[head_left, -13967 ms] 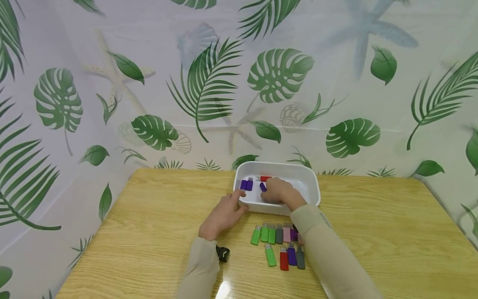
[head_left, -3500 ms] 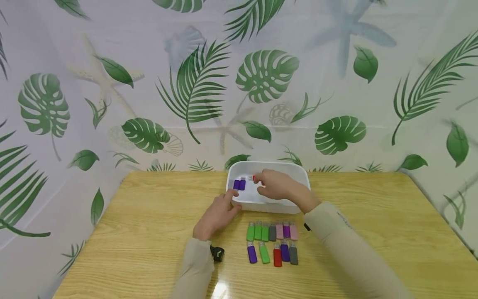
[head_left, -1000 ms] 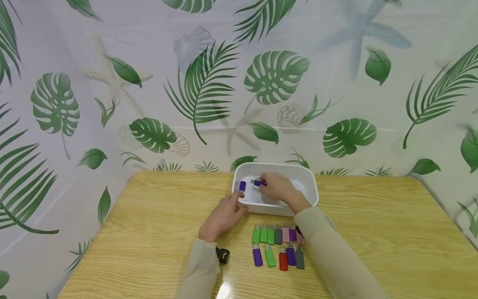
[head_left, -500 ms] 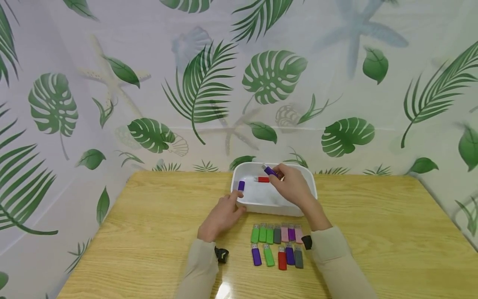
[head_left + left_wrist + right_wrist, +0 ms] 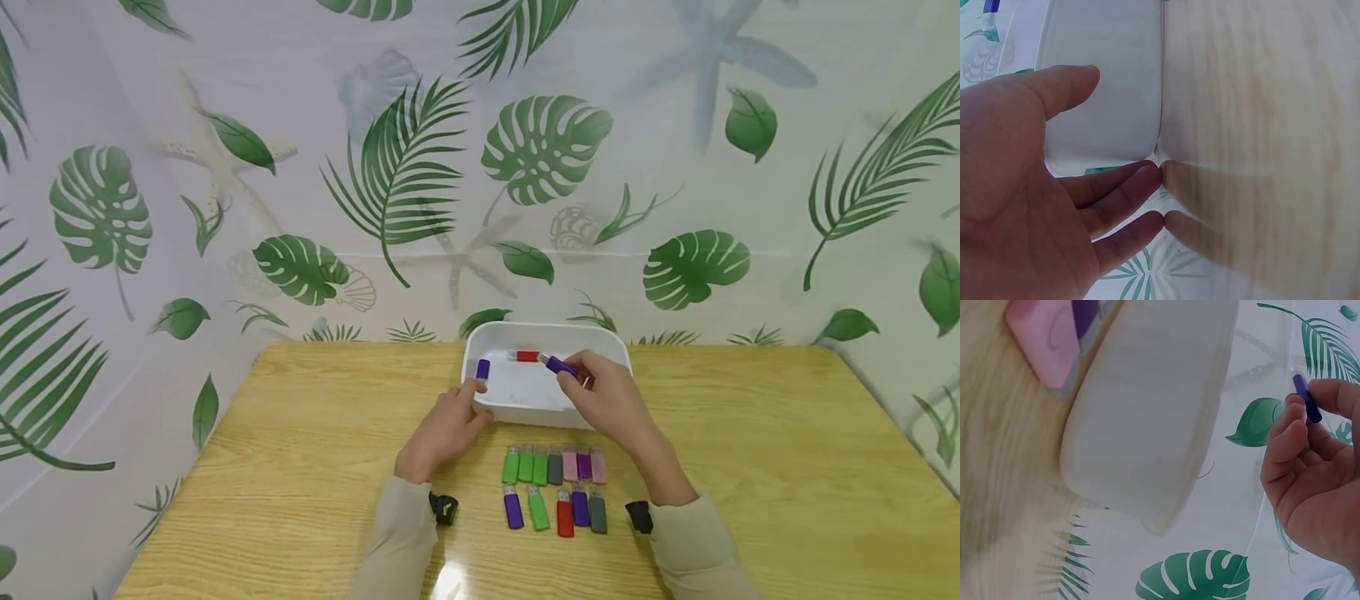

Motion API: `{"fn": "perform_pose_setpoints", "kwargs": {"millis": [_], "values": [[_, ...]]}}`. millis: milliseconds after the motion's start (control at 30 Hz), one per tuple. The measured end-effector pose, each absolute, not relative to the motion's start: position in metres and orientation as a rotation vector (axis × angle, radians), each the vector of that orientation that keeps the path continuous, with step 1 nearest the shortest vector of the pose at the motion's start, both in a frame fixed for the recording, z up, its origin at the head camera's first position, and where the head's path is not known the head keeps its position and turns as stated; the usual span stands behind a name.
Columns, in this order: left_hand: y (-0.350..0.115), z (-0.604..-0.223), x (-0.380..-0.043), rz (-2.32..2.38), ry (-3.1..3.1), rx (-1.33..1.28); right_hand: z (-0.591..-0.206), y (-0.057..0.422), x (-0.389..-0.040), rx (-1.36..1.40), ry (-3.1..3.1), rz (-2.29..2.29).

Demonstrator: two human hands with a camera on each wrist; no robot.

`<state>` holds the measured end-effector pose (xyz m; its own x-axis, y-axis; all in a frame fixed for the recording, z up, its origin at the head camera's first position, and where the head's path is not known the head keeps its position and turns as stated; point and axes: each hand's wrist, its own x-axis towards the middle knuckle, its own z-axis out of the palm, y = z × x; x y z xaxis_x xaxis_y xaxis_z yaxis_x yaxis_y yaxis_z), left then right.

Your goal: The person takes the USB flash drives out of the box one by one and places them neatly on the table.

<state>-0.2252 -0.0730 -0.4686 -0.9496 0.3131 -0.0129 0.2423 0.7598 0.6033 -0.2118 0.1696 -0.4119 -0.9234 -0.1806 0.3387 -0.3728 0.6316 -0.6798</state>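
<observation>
My right hand [image 5: 611, 396] pinches a purple USB stick [image 5: 561, 367] over the right half of a white plastic tub [image 5: 540, 415], its metal plug pointing left. The right wrist view also shows this purple USB stick [image 5: 1307, 399] between thumb and fingers. My left hand [image 5: 444, 433] holds the tub's front left corner, a fingertip over the rim and the thumb at the outer wall. In the left wrist view, other fingertips [image 5: 1154, 178] meet the table. Inside the tub lie a red USB stick [image 5: 528, 356] and another purple one [image 5: 483, 369].
Before the tub are two rows of USB sticks: a back row with green [image 5: 526, 464], grey [image 5: 555, 467], pink [image 5: 597, 467] and purple, and a front row with purple, green, red [image 5: 565, 513] and grey. A leaf-print cloth [image 5: 420, 167] hangs behind the wooden table [image 5: 300, 467].
A purple USB stick joined the front row's left end between the oldest frame and one second ago. My right hand has since lifted another from the tub's floor and moved it right.
</observation>
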Motion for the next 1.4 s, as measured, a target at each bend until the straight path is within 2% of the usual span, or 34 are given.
{"fn": "perform_pose_setpoints", "kwargs": {"millis": [467,667,900,1400], "values": [[-0.078,-0.467,-0.228,0.94,2.861,0.451,-0.413,0.147,-0.196,0.695,-2.61,1.152],[-0.078,-0.468,-0.227,0.938,2.88,0.494,-0.416,0.127,-0.185,0.919,-2.733,1.118],[-0.076,-0.467,-0.227,0.952,2.885,0.537,-0.422,0.102,-0.17,1.181,-2.795,0.744],[-0.073,-0.47,-0.226,0.971,2.86,0.557,-0.451,0.074,-0.165,1.372,-2.604,-0.358]]}}
